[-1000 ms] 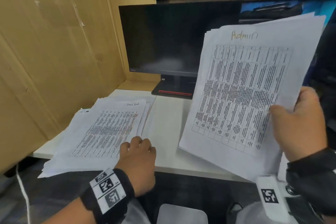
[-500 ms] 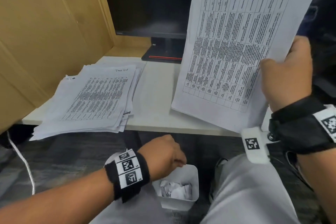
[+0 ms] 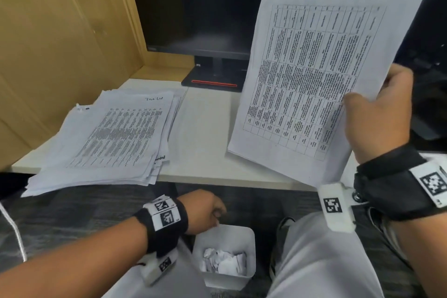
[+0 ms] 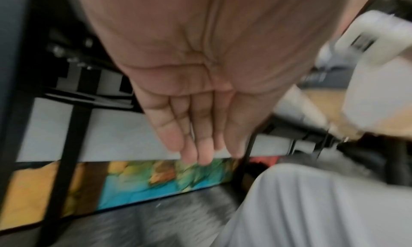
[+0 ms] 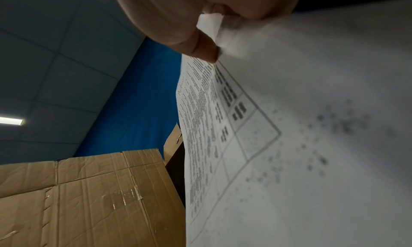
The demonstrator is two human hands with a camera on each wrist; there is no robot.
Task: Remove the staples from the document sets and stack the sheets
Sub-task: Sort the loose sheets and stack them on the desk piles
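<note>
Below the desk edge, over the small white bin [image 3: 227, 254] on the floor, the left hand [image 3: 202, 210] hangs with nothing in it; the left wrist view shows its fingers [image 4: 189, 141] straight and pressed side by side, palm bare, no staple to be seen on it, though the picture is blurred. Up at the right, the right hand [image 3: 379, 116] holds the "Admin" document set [image 3: 312, 65] raised and tilted over the right part of the desk [image 3: 203, 128]; its thumb [image 5: 202, 48] lies on the printed face and the other fingers are behind the sheets, so it pinches the set at the lower right edge. The set's long axis runs from that pinch up and away toward the monitor [image 3: 198, 7]; its heading end is farthest from both hands, and whether a staple sits in a top corner cannot be told. The stack of loose sheets [image 3: 111, 138] lies flat on the left part of the desk, well apart from the held set, up and to the left of the left hand. By my judgement the free left hand is the nearer one to that stack and must rise past the desk edge to meet the set; the right hand need only swing the sheets leftward and lower them.
</note>
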